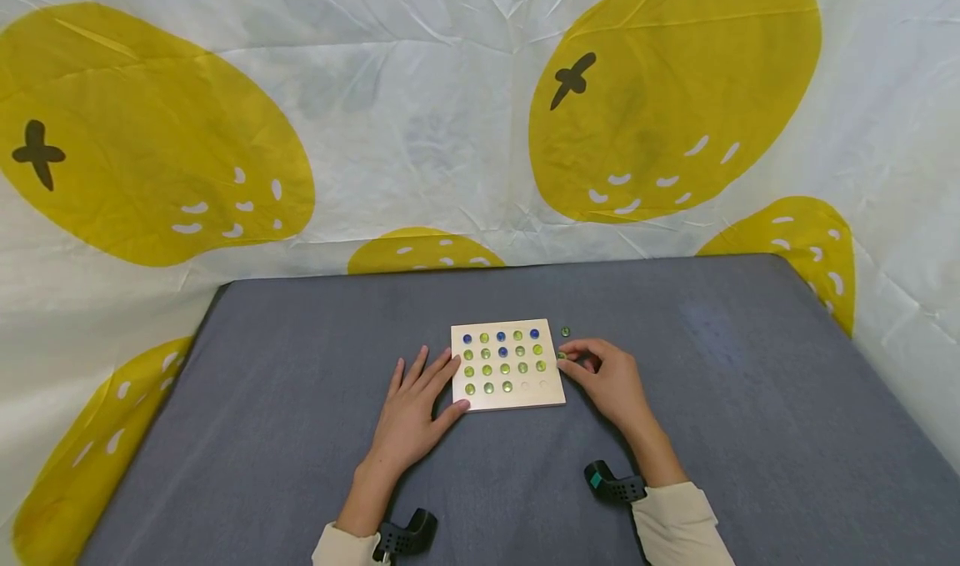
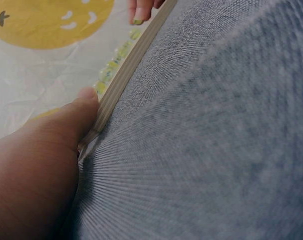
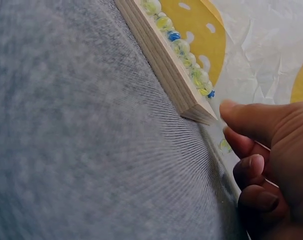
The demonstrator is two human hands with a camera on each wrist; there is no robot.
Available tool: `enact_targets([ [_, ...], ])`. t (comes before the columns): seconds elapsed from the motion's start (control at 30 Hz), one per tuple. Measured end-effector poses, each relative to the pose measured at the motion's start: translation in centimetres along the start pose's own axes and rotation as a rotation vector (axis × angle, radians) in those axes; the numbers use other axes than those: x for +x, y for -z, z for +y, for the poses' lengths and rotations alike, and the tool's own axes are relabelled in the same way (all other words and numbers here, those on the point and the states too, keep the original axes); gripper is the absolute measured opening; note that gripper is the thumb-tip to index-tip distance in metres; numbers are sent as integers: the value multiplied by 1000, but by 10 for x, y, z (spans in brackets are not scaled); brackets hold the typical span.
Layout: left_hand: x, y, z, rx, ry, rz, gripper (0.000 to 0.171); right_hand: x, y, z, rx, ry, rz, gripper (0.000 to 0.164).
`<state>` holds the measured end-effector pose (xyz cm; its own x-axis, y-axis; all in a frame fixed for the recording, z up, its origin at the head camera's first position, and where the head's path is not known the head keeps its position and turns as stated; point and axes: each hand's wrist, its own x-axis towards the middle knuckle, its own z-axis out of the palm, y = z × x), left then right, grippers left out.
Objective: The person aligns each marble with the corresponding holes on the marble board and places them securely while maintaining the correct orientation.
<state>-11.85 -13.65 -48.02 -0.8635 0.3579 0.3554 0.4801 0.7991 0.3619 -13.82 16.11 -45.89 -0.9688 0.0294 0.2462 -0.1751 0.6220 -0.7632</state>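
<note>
A pale wooden board (image 1: 553, 393) lies flat on the grey cloth, set with rows of glass marbles. Most are clear green, such as one green marble (image 1: 489, 388) in the front row; a few blue marbles (image 1: 502, 352) sit among them. Two hollows at the front right of the board hold nothing. My left hand (image 1: 411, 416) lies with spread fingers against the board's left side, thumb at its front corner. Beside the right edge, my right hand (image 1: 611, 383) pinches a green marble (image 2: 137, 21) between thumb and index finger.
Another green marble (image 1: 566, 331) lies on the cloth just off the board's back right corner. The grey tabletop (image 1: 285, 399) stretches around both hands. A white sheet (image 1: 420, 132) with yellow lemon shapes hangs behind the table and along its sides.
</note>
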Motion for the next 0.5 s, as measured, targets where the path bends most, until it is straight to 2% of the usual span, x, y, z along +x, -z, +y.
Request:
enact_targets([
  [0.5, 0, -1, 0, 7, 2, -4, 64, -3, -1, -5, 95, 102, -119, 15],
])
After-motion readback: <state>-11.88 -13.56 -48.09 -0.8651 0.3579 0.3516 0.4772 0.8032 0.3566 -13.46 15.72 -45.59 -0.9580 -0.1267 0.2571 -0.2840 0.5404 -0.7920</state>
